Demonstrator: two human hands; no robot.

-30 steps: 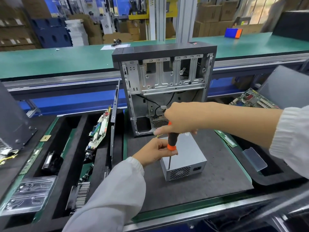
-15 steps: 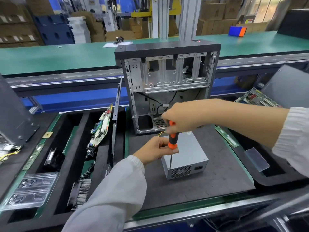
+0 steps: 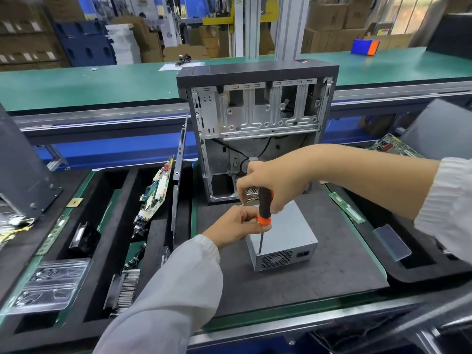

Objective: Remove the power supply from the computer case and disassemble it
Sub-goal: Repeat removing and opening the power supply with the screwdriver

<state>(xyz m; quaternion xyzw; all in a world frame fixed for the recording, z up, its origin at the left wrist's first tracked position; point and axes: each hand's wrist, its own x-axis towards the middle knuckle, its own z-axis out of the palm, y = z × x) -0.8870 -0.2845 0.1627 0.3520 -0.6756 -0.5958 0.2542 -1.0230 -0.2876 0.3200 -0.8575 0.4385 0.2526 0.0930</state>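
Observation:
The grey power supply [image 3: 288, 238] lies on the black mat [image 3: 319, 282] in front of the open, emptied computer case [image 3: 258, 111], its fan grille facing me. A black-and-orange screwdriver [image 3: 264, 208] stands upright with its tip at the supply's near left top edge. My right hand [image 3: 275, 185] grips the handle from above. My left hand [image 3: 237, 224] pinches the orange collar low on the handle and rests against the supply's left side. Yellow wires show behind my hands.
Left of the mat, black foam trays hold a motherboard [image 3: 155, 195], a side panel [image 3: 178, 190], a fan [image 3: 81, 238], a heatsink [image 3: 125, 287] and plastic bags [image 3: 48, 284]. A memory stick [image 3: 347, 208] and a clear plastic piece [image 3: 392, 242] lie to the right. A green conveyor [image 3: 102, 83] runs behind.
The view has drifted slightly. Both hands stay on the screwdriver at the same corner of the supply, with my right hand shifted a little on the handle.

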